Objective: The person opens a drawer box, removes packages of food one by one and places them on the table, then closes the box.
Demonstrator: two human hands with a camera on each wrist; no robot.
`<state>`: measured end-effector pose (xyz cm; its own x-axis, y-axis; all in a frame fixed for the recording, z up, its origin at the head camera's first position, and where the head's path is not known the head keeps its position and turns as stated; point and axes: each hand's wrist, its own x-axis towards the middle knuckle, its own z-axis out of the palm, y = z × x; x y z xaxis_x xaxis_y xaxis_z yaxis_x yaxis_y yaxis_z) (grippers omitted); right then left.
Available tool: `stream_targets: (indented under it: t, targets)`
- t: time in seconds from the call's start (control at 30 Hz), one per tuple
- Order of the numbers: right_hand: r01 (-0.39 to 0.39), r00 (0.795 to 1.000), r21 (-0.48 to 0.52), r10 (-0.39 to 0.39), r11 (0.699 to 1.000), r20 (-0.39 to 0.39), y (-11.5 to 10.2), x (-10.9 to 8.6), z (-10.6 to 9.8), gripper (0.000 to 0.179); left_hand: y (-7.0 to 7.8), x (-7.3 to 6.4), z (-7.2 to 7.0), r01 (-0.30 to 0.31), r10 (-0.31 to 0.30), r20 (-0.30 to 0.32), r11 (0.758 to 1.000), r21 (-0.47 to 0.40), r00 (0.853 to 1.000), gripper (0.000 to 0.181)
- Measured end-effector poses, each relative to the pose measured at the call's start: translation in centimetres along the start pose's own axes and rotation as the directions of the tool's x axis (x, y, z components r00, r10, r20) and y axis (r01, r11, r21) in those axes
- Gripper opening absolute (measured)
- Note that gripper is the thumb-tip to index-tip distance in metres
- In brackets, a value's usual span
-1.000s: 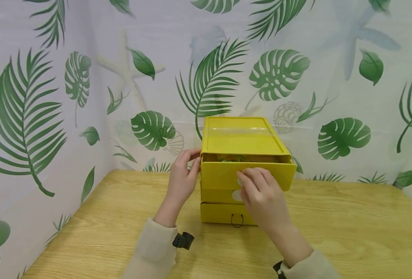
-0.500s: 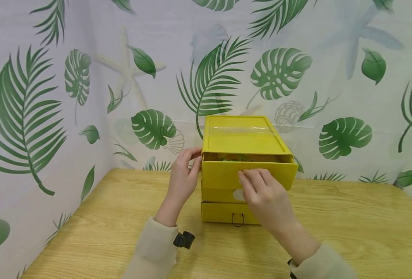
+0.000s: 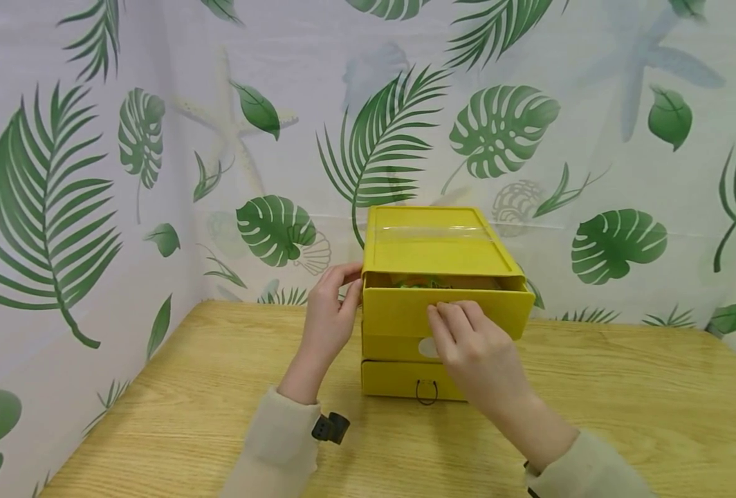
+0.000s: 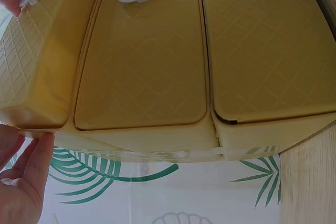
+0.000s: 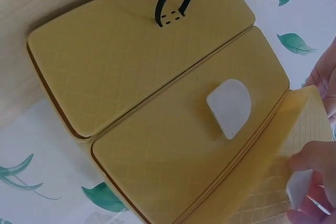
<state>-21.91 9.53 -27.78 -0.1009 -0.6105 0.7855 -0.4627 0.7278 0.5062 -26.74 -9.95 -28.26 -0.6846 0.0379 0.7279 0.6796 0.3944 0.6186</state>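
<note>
A yellow desktop drawer cabinet (image 3: 430,249) stands on the table, with three drawers stacked one above another. Its top drawer (image 3: 393,311) is pulled partly out; something green and orange (image 3: 418,284) shows through the gap. My right hand (image 3: 476,349) pinches the white handle (image 5: 299,188) of that drawer between thumb and fingers. On the cabinet's left side, near the top front edge, my left hand (image 3: 332,315) rests its extended fingers against the wall. The middle drawer has a white handle (image 5: 231,107), and the bottom drawer carries a black loop handle (image 3: 427,392); both drawers are closed.
The wood-grain table (image 3: 218,387) extends to both sides of the cabinet. Close behind it hangs a white cloth backdrop (image 3: 405,41) printed with green leaves. Clear tape (image 3: 430,232) runs across the cabinet top.
My right wrist has shifted slightly right, and my fingers now cover the top handle in the head view. The top drawer's gap looks about the same; my left hand stays in place.
</note>
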Motion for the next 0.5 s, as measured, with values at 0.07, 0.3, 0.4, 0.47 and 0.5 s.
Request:
stream_targets:
  t: [0.07,0.3,0.4,0.47,0.5]
  targets:
    - [0.004,1.000,-0.003,-0.004,1.000,0.009,-0.01,0.02,-0.04,0.039,-0.01,0.02,-0.03,0.002,-0.002,0.000,1.000,0.003,1.000,0.021]
    - [0.021,0.998,-0.029,-0.019,0.999,0.066,0.05,0.10,-0.36,0.041,0.19,-0.03,-0.08,-0.003,0.003,-0.001,1.000,0.011,1.000,0.021]
    - [0.033,0.997,-0.040,-0.030,0.999,0.066,0.05,0.18,-0.43,0.041,0.18,-0.03,-0.10,-0.006,0.006,-0.002,1.000,0.005,1.000,0.021]
    - [0.040,0.997,-0.041,-0.037,0.998,0.064,0.06,0.23,-0.49,0.042,0.17,-0.01,-0.11,-0.007,0.007,-0.001,1.000,0.001,1.000,0.021]
    - [0.043,0.997,-0.039,-0.040,0.998,0.066,0.05,0.24,-0.53,0.043,0.16,0.00,-0.11,-0.007,0.007,0.000,1.000,0.000,1.000,0.021]
